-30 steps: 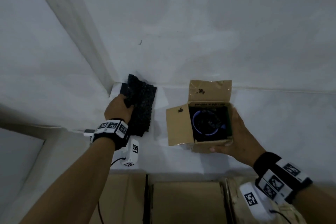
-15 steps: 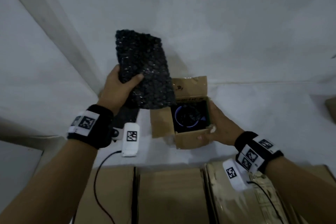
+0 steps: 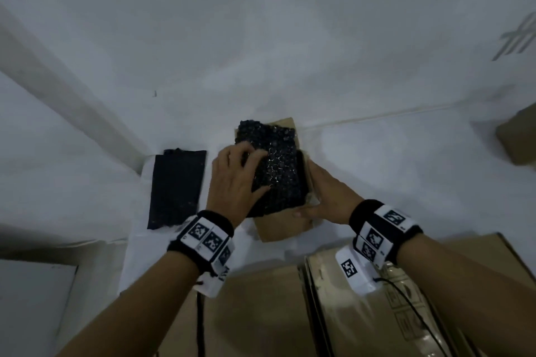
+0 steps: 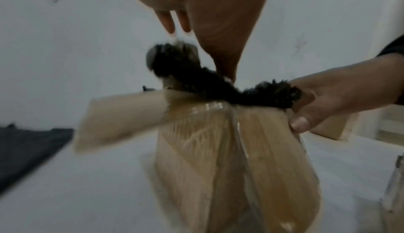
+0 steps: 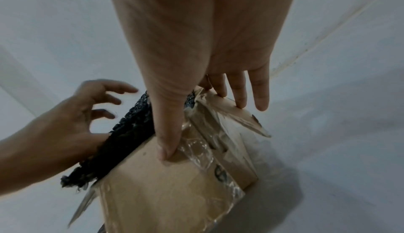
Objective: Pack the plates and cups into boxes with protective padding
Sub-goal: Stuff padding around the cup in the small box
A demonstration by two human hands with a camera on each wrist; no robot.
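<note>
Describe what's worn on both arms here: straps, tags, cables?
Both forearms are bare, no sleeves. Each wrist carries a black wristband faced with white panels printed with black square fiducial markers. A white tagged module hangs below each band, and a thin black cable trails from it. The left hand and right hand wear no gloves.

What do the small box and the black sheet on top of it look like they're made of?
The small box looks like plain brown cardboard, matte, with stiff folded flaps and glossy clear tape along its seams. The black sheet looks like black plastic bubble wrap: its surface is covered in small rounded bumps that catch glints of light, and it bends limply over the box's opening.
</note>
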